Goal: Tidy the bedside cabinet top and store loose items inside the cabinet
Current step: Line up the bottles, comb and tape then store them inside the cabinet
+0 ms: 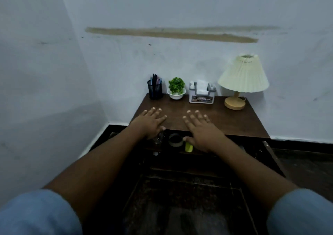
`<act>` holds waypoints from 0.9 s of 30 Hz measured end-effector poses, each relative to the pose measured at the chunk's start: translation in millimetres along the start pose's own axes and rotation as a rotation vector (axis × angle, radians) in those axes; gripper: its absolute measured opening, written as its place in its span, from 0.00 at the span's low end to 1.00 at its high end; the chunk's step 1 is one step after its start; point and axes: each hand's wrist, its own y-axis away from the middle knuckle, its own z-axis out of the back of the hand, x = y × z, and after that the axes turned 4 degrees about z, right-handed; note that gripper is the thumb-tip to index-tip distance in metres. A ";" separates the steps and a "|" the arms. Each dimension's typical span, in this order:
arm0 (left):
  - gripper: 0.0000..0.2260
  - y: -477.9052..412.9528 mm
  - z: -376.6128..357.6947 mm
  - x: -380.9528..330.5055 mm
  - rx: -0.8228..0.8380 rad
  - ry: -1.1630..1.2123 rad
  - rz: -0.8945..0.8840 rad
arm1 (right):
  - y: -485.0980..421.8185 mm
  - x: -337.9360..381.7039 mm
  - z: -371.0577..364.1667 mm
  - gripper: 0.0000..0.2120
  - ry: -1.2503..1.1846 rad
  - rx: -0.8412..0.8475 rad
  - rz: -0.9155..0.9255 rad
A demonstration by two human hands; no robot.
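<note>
The dark wooden cabinet top (pixel 230 119) carries a black mesh pen holder (pixel 155 89), a small green plant in a white bowl (pixel 176 88), a grey tissue box (pixel 201 94) and a cream pleated lamp (pixel 242 79) along the wall. My left hand (pixel 150 122) and my right hand (pixel 200 128) lie flat, fingers spread, on the front part of the top, holding nothing. Below the front edge, on a shelf inside the cabinet, sit a clear glass object (pixel 159 138), a dark tape roll (pixel 175 140) and a yellow item (pixel 188 147), partly hidden by my hands.
White walls stand behind and to the left of the cabinet. An open cabinet door (pixel 273 159) juts out at the lower right. The dark floor (pixel 180 198) lies below, and my blue sleeves fill the bottom corners.
</note>
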 end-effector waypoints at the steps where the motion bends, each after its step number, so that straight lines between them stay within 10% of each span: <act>1: 0.29 5.0 -3.6 10.6 -0.022 0.018 0.013 | -8.7 17.1 -1.4 0.41 -0.037 -0.011 0.016; 16: 0.30 95.2 -72.8 163.3 0.112 0.145 0.321 | -127.0 194.8 -31.1 0.30 -0.194 0.119 0.512; 27: 0.32 55.8 -80.2 128.6 0.176 0.036 0.163 | -120.6 215.1 -35.7 0.26 -0.230 0.243 0.628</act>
